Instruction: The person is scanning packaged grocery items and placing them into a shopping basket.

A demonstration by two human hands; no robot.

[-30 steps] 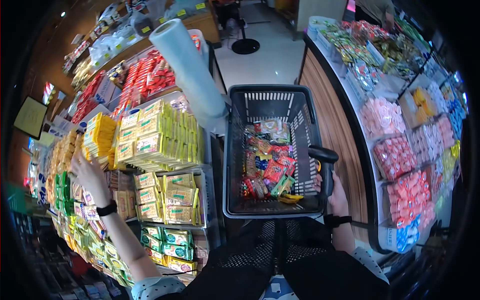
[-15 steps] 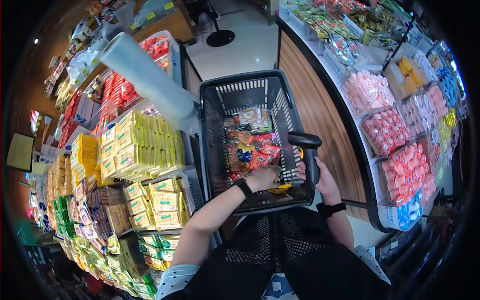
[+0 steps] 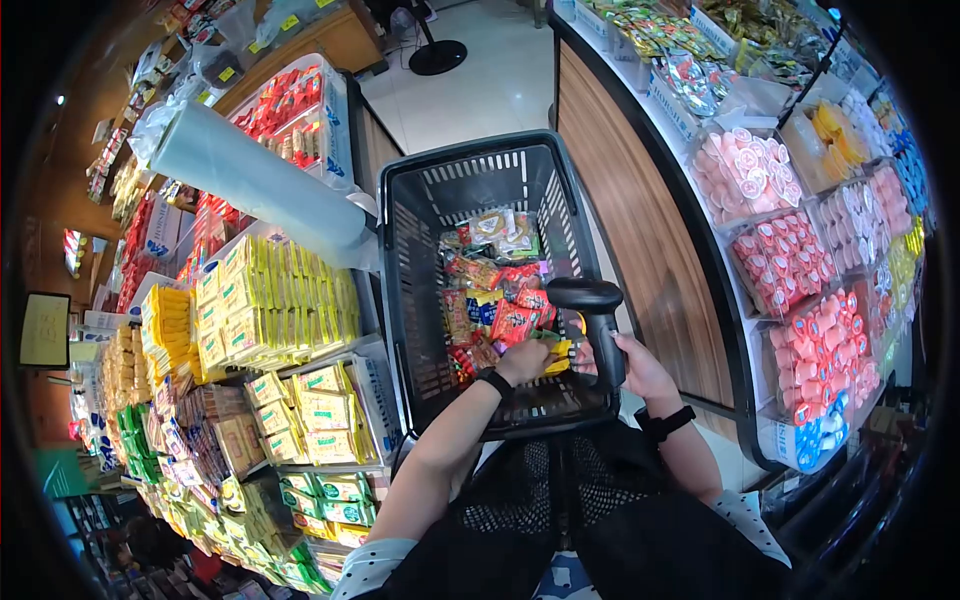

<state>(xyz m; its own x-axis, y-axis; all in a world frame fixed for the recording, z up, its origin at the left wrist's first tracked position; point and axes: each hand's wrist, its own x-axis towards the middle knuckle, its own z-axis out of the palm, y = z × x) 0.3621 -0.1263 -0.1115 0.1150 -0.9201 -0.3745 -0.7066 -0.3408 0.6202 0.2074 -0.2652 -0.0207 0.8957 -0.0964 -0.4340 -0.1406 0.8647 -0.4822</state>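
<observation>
A deep black shopping basket (image 3: 392,300) with slotted walls stands right in front of me. Inside it lie several small snack packets, among them a red one (image 3: 514,322) and a dark blue one (image 3: 486,312). My left hand (image 3: 525,362) reaches in over the near side, its fingers closed on a small yellow packet (image 3: 559,358). At the basket's near right corner rises a black T-shaped handle (image 3: 603,345). My right hand (image 3: 645,368) is wrapped round its shaft, with fingertips showing on the left of it.
To the left, a shelf holds stacked yellow packets (image 3: 300,300) and a large roll of clear plastic bags (image 3: 255,185). On the right, a wood-panelled counter (image 3: 640,210) carries pink sweets (image 3: 820,350) in clear boxes. A round black stand base (image 3: 438,57) rests on the floor ahead.
My left hand has moved right and taken up the yellow packet, which lay low at the basket's near end. The basket and its handle sit slightly further left in view.
</observation>
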